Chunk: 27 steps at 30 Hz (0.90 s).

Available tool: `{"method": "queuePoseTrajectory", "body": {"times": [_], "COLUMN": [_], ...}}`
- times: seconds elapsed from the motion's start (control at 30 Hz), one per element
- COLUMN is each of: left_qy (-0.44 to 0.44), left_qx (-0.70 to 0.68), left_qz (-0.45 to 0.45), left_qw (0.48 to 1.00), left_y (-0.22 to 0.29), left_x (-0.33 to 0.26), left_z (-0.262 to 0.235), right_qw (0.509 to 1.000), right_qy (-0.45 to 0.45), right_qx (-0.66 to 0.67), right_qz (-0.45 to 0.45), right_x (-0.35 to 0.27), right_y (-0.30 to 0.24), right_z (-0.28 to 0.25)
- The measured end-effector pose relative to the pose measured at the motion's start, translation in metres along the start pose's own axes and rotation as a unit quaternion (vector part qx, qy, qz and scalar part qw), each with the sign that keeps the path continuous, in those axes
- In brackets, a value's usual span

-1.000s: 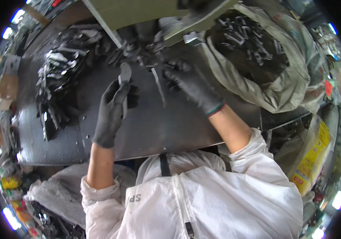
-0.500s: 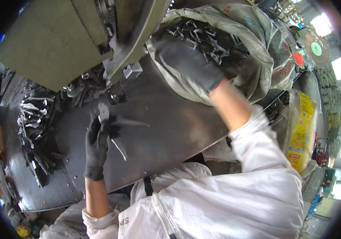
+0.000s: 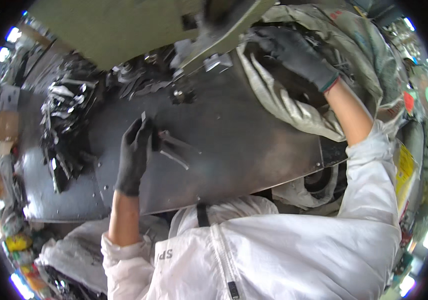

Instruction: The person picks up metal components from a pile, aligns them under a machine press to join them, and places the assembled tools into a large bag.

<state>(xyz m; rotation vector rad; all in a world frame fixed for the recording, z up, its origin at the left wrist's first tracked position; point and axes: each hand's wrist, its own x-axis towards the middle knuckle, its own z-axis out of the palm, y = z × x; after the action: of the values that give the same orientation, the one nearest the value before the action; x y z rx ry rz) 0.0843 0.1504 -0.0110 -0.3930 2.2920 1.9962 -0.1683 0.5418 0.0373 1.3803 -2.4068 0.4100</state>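
My left hand, in a dark grey glove, is closed on a thin metal strip above the table. Its forked end sticks out to the right of the fingers, and a small bright tip shows above them. To the far right, my right hand, gloved alike, reaches over the mouth of a pale woven sack. Its fingers look stretched out, with nothing visible in them, though blur softens the fingertips. Metal pieces inside the sack are mostly hidden by this hand.
A green machine body overhangs the metal table at the back. Heaped metal strips lie at the table's left. A small metal block sits by the machine's edge, and dark scraps lie below it.
The view has shifted, moving the scene rightward and up. My right hand has gone a little farther over the sack's mouth. The strip in my left hand has turned slightly.
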Motion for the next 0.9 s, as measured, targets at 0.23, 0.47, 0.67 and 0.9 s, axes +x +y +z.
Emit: {"method": "queuePoseTrajectory", "body": {"times": [0.23,0.47,0.67,0.9], "left_qy": [-0.042,-0.069,-0.078,-0.061], "left_qx": [-0.015,-0.003,-0.019,0.082], "left_qz": [0.037,0.049,0.003,0.013], "left_qw": [0.998,0.996,0.997,0.995], "left_y": [0.031,0.016,0.032,0.024], "left_x": [0.014,0.035,0.045,0.047], "left_z": [0.02,0.013,0.006,0.016], "right_qw": [0.647,0.676,0.693,0.697], "right_qy": [0.025,0.034,0.039,0.043], "right_qx": [0.655,0.644,0.634,0.619], "right_qz": [0.388,0.355,0.341,0.358], "right_x": [0.052,0.052,0.057,0.054], "right_y": [-0.185,-0.214,-0.213,-0.212], "right_z": [0.054,0.073,0.084,0.091]}}
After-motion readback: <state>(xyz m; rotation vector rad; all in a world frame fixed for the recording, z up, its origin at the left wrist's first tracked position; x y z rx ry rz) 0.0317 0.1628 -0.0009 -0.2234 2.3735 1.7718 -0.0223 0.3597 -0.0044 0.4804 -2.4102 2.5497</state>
